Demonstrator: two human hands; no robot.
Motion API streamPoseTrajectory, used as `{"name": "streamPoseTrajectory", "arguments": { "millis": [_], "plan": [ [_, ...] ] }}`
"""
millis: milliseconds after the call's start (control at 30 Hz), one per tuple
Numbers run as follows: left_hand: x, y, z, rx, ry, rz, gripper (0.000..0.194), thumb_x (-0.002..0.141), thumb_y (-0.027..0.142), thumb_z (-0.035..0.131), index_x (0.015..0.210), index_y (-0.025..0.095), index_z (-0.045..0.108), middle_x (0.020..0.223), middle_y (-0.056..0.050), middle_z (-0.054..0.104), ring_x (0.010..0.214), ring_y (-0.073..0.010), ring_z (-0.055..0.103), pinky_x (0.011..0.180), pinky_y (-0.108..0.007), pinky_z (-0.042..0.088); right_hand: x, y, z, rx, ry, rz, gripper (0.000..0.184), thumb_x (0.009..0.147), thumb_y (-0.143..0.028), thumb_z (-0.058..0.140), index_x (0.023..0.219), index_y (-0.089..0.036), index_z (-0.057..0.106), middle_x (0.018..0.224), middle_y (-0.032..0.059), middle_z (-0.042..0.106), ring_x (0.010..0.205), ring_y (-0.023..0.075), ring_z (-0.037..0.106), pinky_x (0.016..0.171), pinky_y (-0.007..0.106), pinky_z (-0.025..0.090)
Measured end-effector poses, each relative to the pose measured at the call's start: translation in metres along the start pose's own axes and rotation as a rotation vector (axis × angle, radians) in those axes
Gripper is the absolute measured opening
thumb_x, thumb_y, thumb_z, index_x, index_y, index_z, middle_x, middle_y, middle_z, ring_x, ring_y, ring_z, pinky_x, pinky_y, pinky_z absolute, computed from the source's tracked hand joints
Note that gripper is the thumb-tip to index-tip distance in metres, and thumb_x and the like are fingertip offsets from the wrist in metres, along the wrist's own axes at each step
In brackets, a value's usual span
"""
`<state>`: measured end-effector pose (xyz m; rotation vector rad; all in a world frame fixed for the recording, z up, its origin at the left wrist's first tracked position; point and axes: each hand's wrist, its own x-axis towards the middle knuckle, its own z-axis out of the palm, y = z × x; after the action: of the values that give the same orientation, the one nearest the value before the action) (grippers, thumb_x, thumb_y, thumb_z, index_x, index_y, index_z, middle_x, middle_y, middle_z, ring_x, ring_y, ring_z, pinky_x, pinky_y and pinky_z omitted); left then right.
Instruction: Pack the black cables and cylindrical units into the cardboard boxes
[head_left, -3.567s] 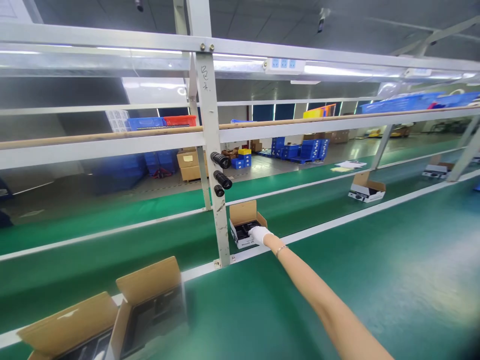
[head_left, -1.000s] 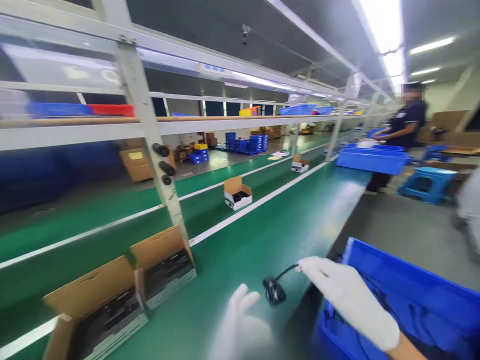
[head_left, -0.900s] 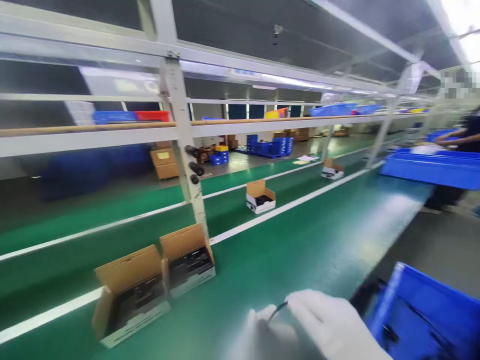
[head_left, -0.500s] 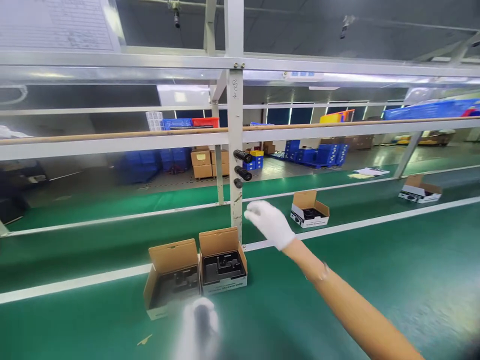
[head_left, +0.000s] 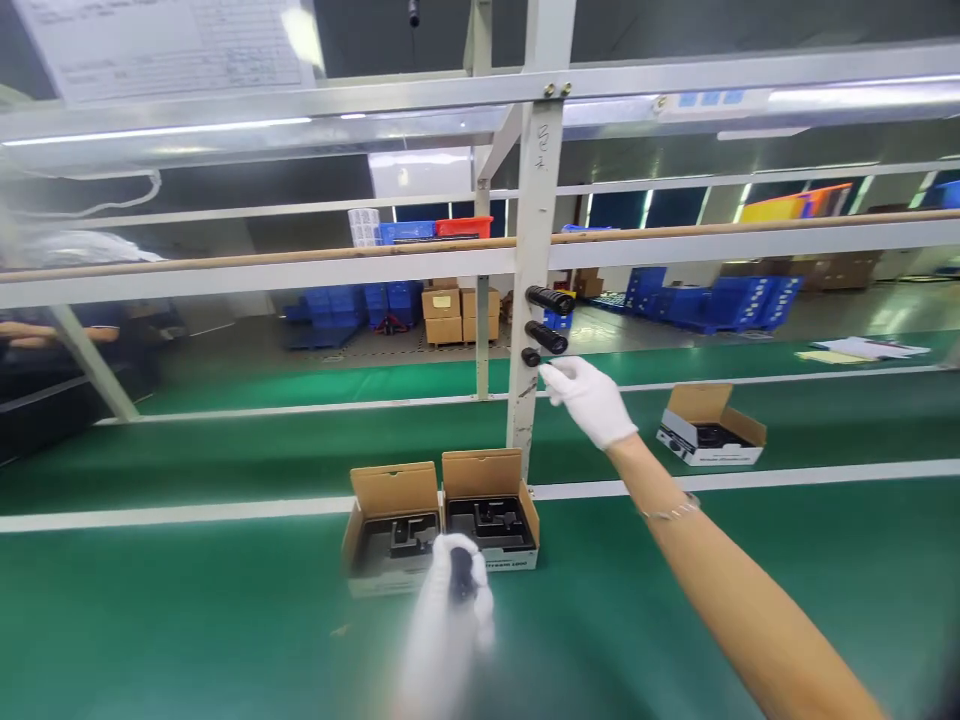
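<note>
Right hand (head_left: pixel 592 400), white-gloved, is reaching out to the black cylindrical parts (head_left: pixel 545 318) hanging on the upright frame post (head_left: pixel 531 290). Fingers are loosely spread, closing on nothing yet, tips just beside the lowest part (head_left: pixel 531 357).

Left hand (head_left: pixel 454 600) is blurring near the cam, gripping a small dark object (head_left: pixel 460 578). Can't tell what it is exactly, too smeared.

Risks imo:
- Left hand is sitting right over the two open cartons (head_left: pixel 442 515) on the green belt (head_left: pixel 225 620). A careless drop could be missing the moulded black insert (head_left: pixel 495 520) or nudging a carton off line.
- Right arm is fully stretched, so the pull on that lowest part is going to be weak and off-axis. It could slip and fall on the belt.
- Both hands working at once w/ eyes on only one, so misplacement looks likely.

Cartons: brown flaps standing open at the back, white sides, touching each other, sitting just in front of the post base. Another open carton (head_left: pixel 709 428) is lying well apart to the right.
</note>
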<state>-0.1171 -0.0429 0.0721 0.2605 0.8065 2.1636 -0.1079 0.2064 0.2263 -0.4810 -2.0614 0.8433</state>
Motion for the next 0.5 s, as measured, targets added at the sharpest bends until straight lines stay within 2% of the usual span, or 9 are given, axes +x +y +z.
{"name": "streamPoseTrajectory", "arguments": {
  "millis": [67,100,167,200,267,333,367,400,500],
  "plan": [
    [0.007,-0.003,0.002,-0.058,-0.074,-0.023,0.045,0.083,0.066,0.050,0.087,0.021,0.054,0.063,0.008,0.046,0.033,0.0008,0.023,0.029,-0.012,0.012,-0.036,-0.015,-0.010,0.029,-0.271,-0.009,0.035,0.088,-0.050,0.046,0.083,-0.019,0.061,0.062,-0.0018,0.060,0.055,0.0132,0.053,0.061,0.027,0.044],
    [0.010,-0.005,0.003,-0.081,-0.115,-0.034,0.046,0.085,0.067,0.046,0.088,0.021,0.055,0.060,0.008,0.045,0.032,0.0011,0.017,0.028,-0.012,0.009,-0.057,-0.023,-0.012,-0.027,-0.400,-0.030,0.031,0.088,-0.046,0.047,0.079,-0.020,0.060,0.064,-0.0020,0.061,0.055,0.0129,0.053,0.058,0.026,0.042],
    [0.013,-0.009,0.007,-0.091,-0.174,-0.064,0.052,0.087,0.069,0.038,0.090,0.020,0.058,0.053,0.008,0.042,0.029,0.0003,0.013,0.026,-0.013,0.008,-0.101,-0.040,-0.013,-0.169,-0.578,-0.086,0.023,0.083,-0.042,0.055,0.073,-0.021,0.060,0.066,-0.0024,0.062,0.060,0.0136,0.055,0.056,0.025,0.040],
    [0.013,-0.011,0.010,-0.094,-0.175,-0.084,0.054,0.087,0.069,0.038,0.089,0.019,0.059,0.052,0.007,0.042,0.028,-0.0003,0.017,0.025,-0.014,0.010,-0.121,-0.047,-0.011,-0.235,-0.646,-0.092,0.021,0.079,-0.041,0.060,0.070,-0.022,0.060,0.064,-0.0031,0.061,0.059,0.0136,0.054,0.054,0.025,0.038],
    [0.010,-0.014,0.018,-0.157,-0.103,-0.131,0.053,0.086,0.067,0.044,0.090,0.017,0.062,0.058,0.003,0.053,0.033,-0.0031,0.037,0.028,-0.014,0.026,-0.151,-0.059,-0.006,-0.312,-0.735,-0.136,0.018,0.073,-0.039,0.068,0.071,-0.023,0.061,0.067,-0.0034,0.062,0.061,0.0142,0.055,0.053,0.024,0.038],
    [0.003,-0.017,0.028,-0.252,0.033,-0.170,0.048,0.084,0.060,0.056,0.096,0.014,0.064,0.076,-0.004,0.065,0.056,-0.0086,0.060,0.043,-0.016,0.046,-0.167,-0.065,-0.002,-0.326,-0.774,-0.223,0.015,0.073,-0.036,0.070,0.080,-0.024,0.065,0.077,-0.0021,0.065,0.067,0.0156,0.057,0.057,0.025,0.041],
    [-0.001,-0.018,0.031,-0.270,0.095,-0.181,0.047,0.083,0.056,0.060,0.100,0.013,0.064,0.083,-0.006,0.067,0.066,-0.0110,0.064,0.051,-0.016,0.050,-0.171,-0.066,-0.001,-0.319,-0.780,-0.281,0.014,0.076,-0.034,0.067,0.087,-0.025,0.065,0.083,-0.0008,0.066,0.071,0.0165,0.058,0.061,0.025,0.043],
    [-0.005,-0.018,0.034,-0.253,0.137,-0.188,0.047,0.082,0.055,0.062,0.103,0.013,0.064,0.086,-0.007,0.068,0.070,-0.0121,0.065,0.055,-0.017,0.051,-0.173,-0.065,-0.001,-0.312,-0.783,-0.332,0.014,0.080,-0.031,0.064,0.092,-0.025,0.065,0.088,0.0006,0.067,0.075,0.0172,0.059,0.064,0.026,0.045],
    [-0.016,-0.017,0.037,-0.055,0.162,-0.196,0.052,0.080,0.061,0.060,0.100,0.013,0.065,0.074,-0.004,0.065,0.060,-0.0110,0.060,0.047,-0.017,0.045,-0.176,-0.061,-0.005,-0.299,-0.801,-0.429,0.013,0.086,-0.023,0.057,0.097,-0.024,0.064,0.097,0.0022,0.067,0.081,0.0171,0.059,0.069,0.027,0.046]
  ]
}}
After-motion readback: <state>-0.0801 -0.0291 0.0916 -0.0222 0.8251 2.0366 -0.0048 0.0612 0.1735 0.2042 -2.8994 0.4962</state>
